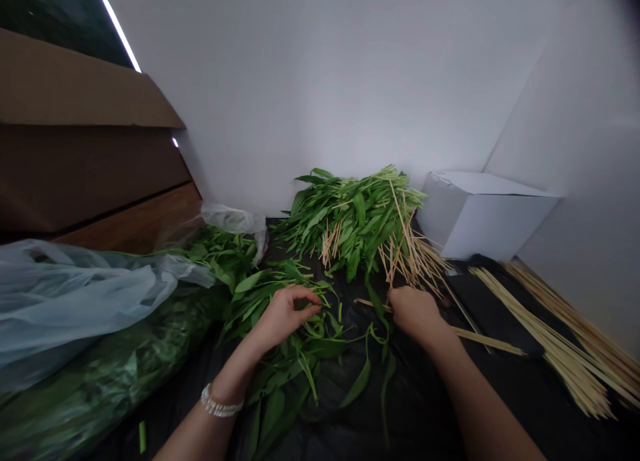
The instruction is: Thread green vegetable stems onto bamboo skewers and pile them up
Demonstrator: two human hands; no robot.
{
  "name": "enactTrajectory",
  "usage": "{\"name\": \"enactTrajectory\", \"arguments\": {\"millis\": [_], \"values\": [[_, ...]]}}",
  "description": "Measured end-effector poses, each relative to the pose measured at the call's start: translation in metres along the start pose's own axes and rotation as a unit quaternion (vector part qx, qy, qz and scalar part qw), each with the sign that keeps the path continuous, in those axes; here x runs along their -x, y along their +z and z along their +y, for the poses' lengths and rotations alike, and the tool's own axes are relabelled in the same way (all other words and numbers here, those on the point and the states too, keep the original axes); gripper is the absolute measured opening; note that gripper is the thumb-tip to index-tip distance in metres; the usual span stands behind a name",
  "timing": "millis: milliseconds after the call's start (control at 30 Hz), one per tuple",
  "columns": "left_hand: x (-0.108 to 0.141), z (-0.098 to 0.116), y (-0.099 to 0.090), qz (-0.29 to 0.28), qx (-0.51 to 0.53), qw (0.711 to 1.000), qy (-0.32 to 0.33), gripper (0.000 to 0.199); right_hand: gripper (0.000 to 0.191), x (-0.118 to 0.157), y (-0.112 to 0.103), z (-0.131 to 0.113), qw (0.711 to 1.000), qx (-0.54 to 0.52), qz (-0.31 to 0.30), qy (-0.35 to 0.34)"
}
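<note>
My left hand [293, 312], with a beaded bracelet at its wrist, hovers over loose green leafy stems [280, 374]; thumb and fingertips are curved together, and anything between them is too small to make out. My right hand [415, 312] is closed in a fist around thin wooden sticks [393, 264], just in front of the large heap of greens. A long leaf hangs beside that fist. Skewered bundles of greens [355, 214] are piled by the wall, with stick ends poking out toward me.
Plastic bags [85, 301] of greens lie at the left, below a cardboard box [75, 154]. A white box [490, 211] stands at the back right. Bundles of long sticks [545, 341] lie on the right beside a flat black object [493, 308].
</note>
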State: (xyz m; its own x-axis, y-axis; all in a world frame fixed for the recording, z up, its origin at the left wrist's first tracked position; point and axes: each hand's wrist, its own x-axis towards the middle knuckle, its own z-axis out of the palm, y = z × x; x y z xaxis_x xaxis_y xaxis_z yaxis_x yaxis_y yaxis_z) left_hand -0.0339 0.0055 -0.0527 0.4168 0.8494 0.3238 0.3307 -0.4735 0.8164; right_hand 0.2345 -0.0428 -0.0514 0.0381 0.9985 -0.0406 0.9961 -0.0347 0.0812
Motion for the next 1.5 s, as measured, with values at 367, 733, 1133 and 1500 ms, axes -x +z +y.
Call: {"name": "enactTrajectory", "arguments": {"millis": [367, 733, 1133, 1500], "values": [[0.006, -0.011, -0.012, -0.202, -0.154, 0.963, 0.093, 0.007, 0.018, 0.001, -0.006, -0.014, 0.991, -0.018, 0.11, -0.068], [0.003, 0.008, -0.009, -0.1, -0.091, 0.989, 0.062, 0.008, 0.022, 0.004, -0.003, -0.028, 0.971, -0.041, 0.178, -0.152], [-0.002, 0.011, 0.001, 0.152, 0.362, 0.907, -0.152, 0.038, 0.039, 0.008, 0.007, -0.039, 0.9, -0.112, 0.382, -0.178], [0.001, 0.011, 0.008, 0.119, 0.332, 0.923, -0.155, 0.031, 0.037, 0.013, 0.011, -0.055, 0.863, -0.117, 0.424, -0.247]]}}
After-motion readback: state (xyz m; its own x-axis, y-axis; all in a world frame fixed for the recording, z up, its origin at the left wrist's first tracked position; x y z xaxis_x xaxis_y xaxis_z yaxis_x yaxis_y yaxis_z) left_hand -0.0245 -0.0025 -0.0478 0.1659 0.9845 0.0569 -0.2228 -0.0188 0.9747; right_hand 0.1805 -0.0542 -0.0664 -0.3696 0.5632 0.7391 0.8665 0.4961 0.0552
